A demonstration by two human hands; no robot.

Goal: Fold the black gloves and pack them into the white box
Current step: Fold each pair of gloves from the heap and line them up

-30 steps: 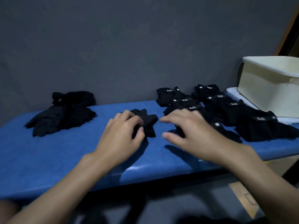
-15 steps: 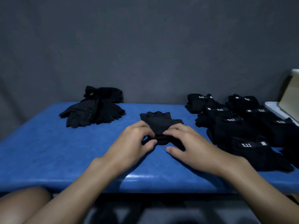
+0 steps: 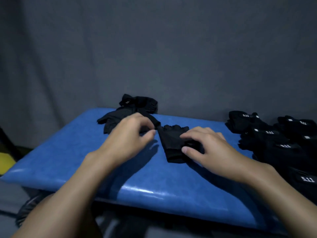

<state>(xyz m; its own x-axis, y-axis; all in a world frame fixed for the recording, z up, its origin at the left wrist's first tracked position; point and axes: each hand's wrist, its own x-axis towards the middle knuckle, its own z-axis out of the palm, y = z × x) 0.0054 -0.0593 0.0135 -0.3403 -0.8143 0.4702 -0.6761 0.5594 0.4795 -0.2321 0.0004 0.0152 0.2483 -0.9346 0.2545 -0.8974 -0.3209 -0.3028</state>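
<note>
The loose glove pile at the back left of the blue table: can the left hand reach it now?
Probably yes. The left hand is just in front of the glove pile, nothing lying between; the right hand holds the middle glove.

Black gloves [image 3: 173,141], blue table [image 3: 154,182], grey backdrop [image 3: 154,48]

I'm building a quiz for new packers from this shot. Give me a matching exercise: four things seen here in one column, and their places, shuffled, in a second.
Things
1. single glove
2. labelled gloves
3. loose gloves
4. left hand

Places
A. far left corner of the blue bench
B. right end of the bench
C. mid-bench, under the right hand
D. fingers curled, just beside the single glove's left corner

Pairs: 1-C, 2-B, 3-A, 4-D
</note>
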